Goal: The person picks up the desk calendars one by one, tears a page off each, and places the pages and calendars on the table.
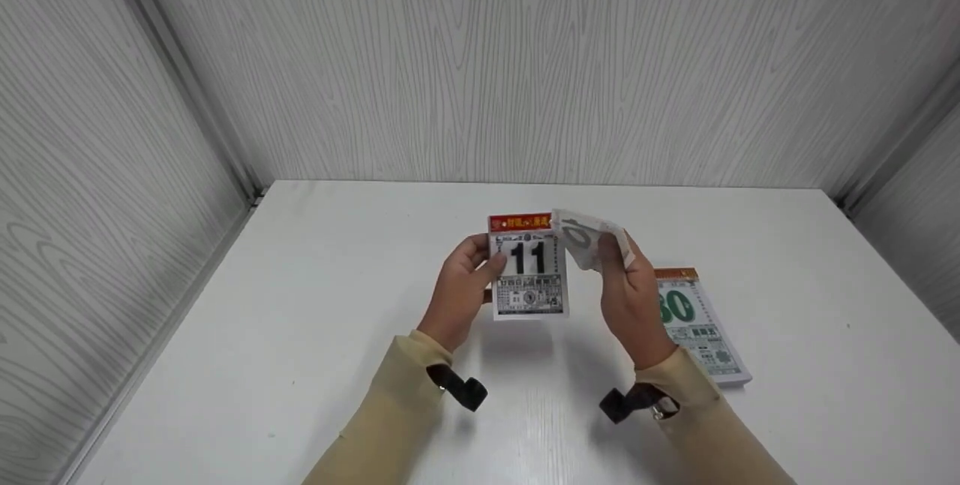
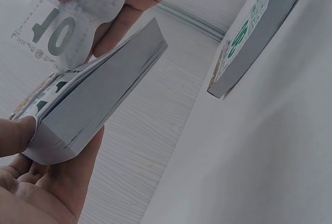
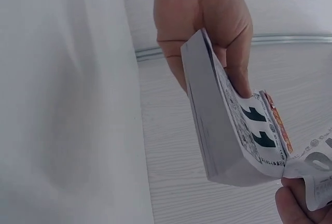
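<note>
My left hand grips a thick tear-off calendar by its left edge, thumb on the front and fingers behind. Its top page reads 11 below a red header strip, and the block is held up off the table. Between the thumb and fingers of my right hand is a thin calendar page, crumpled, with a 10 showing through in reverse. In the right wrist view, a corner of this page meets the block near the header strip; whether it is still attached I cannot tell.
A second tear-off calendar with a green 30 lies on the white table, partly behind my right hand and forearm. Grey wood-grain panels stand at the back and both sides. Each wrist carries a black strapped device.
</note>
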A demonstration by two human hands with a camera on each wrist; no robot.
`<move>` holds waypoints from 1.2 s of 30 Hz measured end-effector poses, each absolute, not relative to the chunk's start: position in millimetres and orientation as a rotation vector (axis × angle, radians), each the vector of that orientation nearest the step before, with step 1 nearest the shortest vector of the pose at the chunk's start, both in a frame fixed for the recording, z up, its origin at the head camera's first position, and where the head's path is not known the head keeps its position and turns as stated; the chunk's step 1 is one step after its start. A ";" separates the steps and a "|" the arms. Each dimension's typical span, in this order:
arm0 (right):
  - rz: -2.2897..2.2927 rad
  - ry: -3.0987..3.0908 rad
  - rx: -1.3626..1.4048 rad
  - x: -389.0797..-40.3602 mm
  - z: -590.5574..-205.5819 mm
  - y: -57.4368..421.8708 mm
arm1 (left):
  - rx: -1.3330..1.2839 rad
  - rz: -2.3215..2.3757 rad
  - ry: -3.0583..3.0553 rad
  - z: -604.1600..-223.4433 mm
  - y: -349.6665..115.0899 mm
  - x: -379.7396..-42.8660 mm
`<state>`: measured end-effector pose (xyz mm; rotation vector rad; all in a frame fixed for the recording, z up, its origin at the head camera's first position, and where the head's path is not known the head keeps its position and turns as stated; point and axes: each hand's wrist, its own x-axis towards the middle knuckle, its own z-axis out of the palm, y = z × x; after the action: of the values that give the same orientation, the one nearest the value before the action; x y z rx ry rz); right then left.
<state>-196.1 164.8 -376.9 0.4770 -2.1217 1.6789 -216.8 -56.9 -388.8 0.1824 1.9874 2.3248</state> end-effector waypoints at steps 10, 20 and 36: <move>2.065 -1.946 0.446 -196.1 -371.5 168.3 | 0.179 2.340 1.986 -388.1 -58.4 -218.8; 2.253 -1.803 0.404 -197.9 -371.9 170.6 | 0.222 2.342 2.000 -386.7 -60.3 -218.8; 2.344 -1.614 0.330 -202.2 -369.2 168.5 | 0.296 2.371 1.956 -386.0 -62.6 -219.4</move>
<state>-202.2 168.5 -369.2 0.3300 -1.6139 2.3435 -219.4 -62.6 -386.0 0.2960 1.9563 2.3714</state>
